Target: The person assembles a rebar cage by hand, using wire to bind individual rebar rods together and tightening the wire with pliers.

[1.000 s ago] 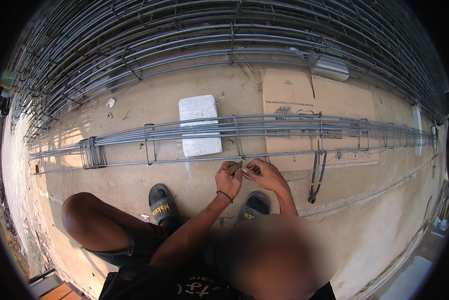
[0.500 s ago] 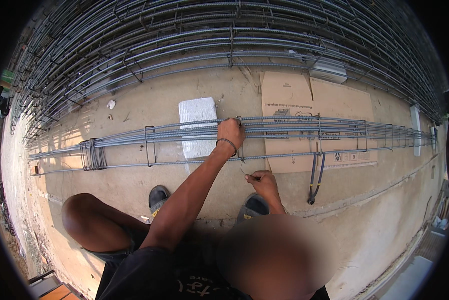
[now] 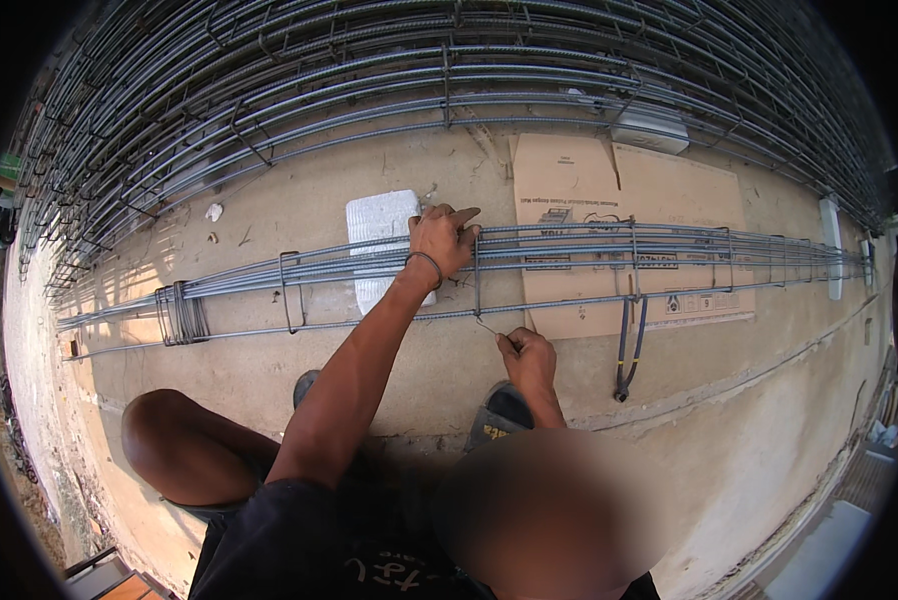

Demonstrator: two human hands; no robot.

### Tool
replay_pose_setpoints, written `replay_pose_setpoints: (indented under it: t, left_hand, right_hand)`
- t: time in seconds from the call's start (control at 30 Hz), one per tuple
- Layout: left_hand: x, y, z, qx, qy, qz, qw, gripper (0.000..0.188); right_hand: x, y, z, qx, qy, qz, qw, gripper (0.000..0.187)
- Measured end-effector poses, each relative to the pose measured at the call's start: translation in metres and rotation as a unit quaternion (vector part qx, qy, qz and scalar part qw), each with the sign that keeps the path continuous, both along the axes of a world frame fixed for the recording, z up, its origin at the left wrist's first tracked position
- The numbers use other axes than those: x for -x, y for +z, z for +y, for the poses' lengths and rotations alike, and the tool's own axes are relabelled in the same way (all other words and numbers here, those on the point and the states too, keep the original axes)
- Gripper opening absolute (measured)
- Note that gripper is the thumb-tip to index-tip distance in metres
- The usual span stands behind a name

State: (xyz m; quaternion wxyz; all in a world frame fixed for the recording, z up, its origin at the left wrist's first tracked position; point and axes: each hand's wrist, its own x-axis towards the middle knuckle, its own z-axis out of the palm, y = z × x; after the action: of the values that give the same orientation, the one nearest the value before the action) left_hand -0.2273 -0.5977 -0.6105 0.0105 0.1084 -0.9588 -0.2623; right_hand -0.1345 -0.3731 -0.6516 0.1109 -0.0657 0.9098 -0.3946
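Observation:
A long cage of steel reinforcing bars (image 3: 559, 262) runs from left to right in front of me. My left hand (image 3: 444, 242) is over its upper bars beside a rectangular stirrup (image 3: 477, 275), with fingers spread and nothing visibly held. Below the lowest bar, my right hand (image 3: 529, 360) pinches a thin piece of tie wire (image 3: 488, 327), whose far end reaches the foot of that stirrup. Blue-handled pincers (image 3: 623, 365) hang or lean at the lower bar, right of my right hand. Several stirrups (image 3: 181, 315) are bunched at the left.
A white foam block (image 3: 371, 296) lies under the cage near my left hand. Flattened cardboard (image 3: 569, 180) covers the floor to the right. Many stacked rebar cages (image 3: 369, 75) fill the far side. A white strip (image 3: 830, 250) sits under the cage's right end.
My left hand has loosened from a closed grip at the stirrup, moved slightly left and spread its fingers. My right hand has risen slightly, the wire still in its pinch.

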Motion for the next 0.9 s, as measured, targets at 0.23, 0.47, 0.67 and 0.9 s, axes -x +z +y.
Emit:
replay_pose_setpoints:
  t: [0.23, 0.47, 0.67, 0.9]
  left_hand:
    - [0.008, -0.032, -0.021, -0.161, -0.045, 0.042, 0.985, 0.023]
    - [0.01, -0.03, -0.007, -0.148, 0.004, 0.025, 0.989, 0.022]
    - [0.014, -0.031, -0.011, -0.17, 0.017, 0.018, 0.985, 0.019]
    - [0.018, -0.027, -0.007, -0.172, 0.049, -0.002, 0.984, 0.019]
  right_hand:
    - [0.001, 0.005, -0.008, -0.003, 0.019, -0.023, 1.0, 0.023]
    - [0.029, 0.035, -0.036, 0.077, -0.087, 0.019, 0.993, 0.02]
    - [-0.011, 0.047, -0.087, -0.03, 0.137, 0.162, 0.977, 0.014]
    - [-0.04, 0.013, -0.046, -0.259, 0.353, 0.126, 0.89, 0.039]
